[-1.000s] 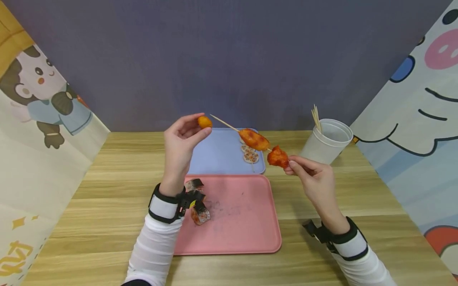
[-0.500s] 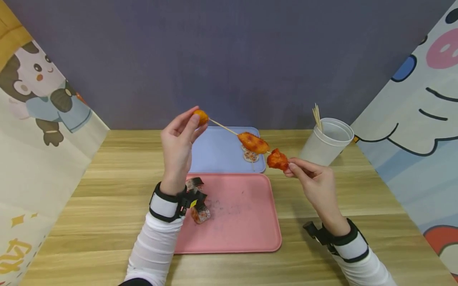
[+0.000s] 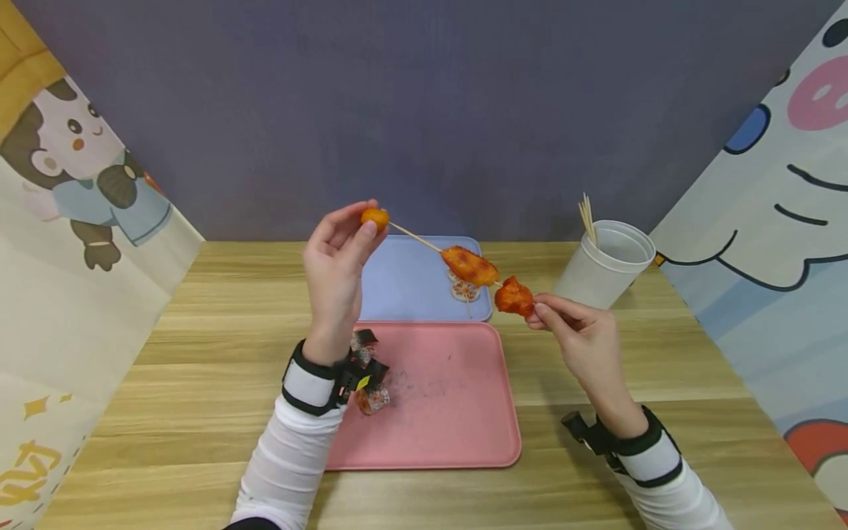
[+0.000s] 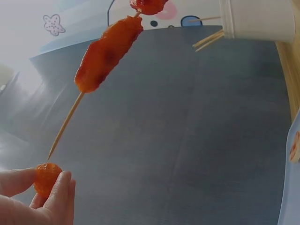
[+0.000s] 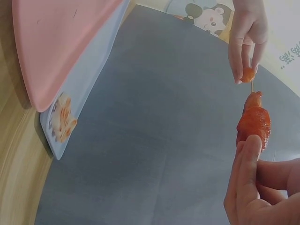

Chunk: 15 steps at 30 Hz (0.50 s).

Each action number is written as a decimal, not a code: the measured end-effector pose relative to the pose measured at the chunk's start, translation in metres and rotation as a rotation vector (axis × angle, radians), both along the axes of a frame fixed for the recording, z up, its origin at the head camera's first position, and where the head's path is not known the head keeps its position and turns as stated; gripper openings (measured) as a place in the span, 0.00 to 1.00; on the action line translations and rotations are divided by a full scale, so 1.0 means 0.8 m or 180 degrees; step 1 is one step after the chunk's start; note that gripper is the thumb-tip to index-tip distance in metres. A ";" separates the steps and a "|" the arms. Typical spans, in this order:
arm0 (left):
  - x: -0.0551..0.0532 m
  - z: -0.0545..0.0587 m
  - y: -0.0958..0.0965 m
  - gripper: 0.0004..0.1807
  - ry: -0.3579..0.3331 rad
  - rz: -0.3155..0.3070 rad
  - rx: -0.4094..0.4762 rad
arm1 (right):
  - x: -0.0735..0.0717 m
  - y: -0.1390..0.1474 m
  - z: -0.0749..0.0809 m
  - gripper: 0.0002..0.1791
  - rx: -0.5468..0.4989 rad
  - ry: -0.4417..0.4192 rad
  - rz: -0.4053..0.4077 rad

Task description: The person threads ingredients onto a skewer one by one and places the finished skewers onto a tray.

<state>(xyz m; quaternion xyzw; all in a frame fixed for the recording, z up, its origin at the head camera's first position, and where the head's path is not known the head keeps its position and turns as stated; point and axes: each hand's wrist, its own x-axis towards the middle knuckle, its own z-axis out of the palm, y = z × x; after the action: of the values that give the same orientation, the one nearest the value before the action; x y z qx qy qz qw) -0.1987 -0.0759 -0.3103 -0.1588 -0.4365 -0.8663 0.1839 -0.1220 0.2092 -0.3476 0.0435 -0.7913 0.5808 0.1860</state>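
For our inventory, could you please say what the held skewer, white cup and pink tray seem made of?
Skewer: matte, pale tan, probably wood or bamboo.
White cup: smooth, thick-rimmed, likely plastic.
Pink tray: satin, rounded corners, perhaps plastic; melamine is possible.

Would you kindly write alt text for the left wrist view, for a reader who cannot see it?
A left hand pinches a small orange ball close to the tip of a skewer, which carries a long orange piece of food and a red piece cut off by the top edge. At upper right, thin sticks poke out of a white cup.
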 end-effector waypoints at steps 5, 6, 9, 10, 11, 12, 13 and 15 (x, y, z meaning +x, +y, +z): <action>0.001 0.001 0.000 0.17 0.0077 0.0006 -0.0062 | -0.001 0.001 -0.001 0.11 0.0003 0.0022 0.0004; 0.002 0.001 0.000 0.16 0.0086 0.0000 -0.0064 | -0.001 0.001 -0.002 0.11 0.0000 0.0028 0.0003; 0.002 0.001 0.001 0.16 0.0102 -0.0022 -0.0052 | -0.002 0.001 -0.003 0.11 0.0006 0.0035 0.0011; 0.002 0.001 0.001 0.16 0.0109 -0.0029 -0.0046 | -0.002 0.001 -0.004 0.11 0.0008 0.0035 0.0014; 0.002 0.000 0.001 0.16 0.0120 -0.0037 -0.0040 | -0.002 0.001 -0.004 0.11 0.0013 0.0034 0.0013; 0.002 0.000 0.002 0.16 0.0129 -0.0049 -0.0029 | -0.003 0.001 -0.004 0.11 0.0009 0.0031 0.0013; 0.002 0.001 0.002 0.16 0.0136 -0.0063 -0.0017 | -0.003 0.001 -0.005 0.11 0.0004 0.0027 0.0013; 0.003 0.001 0.003 0.15 0.0145 -0.0078 -0.0011 | -0.003 0.001 -0.005 0.11 -0.0007 0.0021 0.0007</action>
<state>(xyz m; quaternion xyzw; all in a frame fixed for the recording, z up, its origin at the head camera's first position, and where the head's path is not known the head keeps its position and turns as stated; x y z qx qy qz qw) -0.1965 -0.0737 -0.3098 -0.1842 -0.4317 -0.8638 0.1829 -0.1246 0.2102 -0.3515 0.0461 -0.7900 0.5817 0.1880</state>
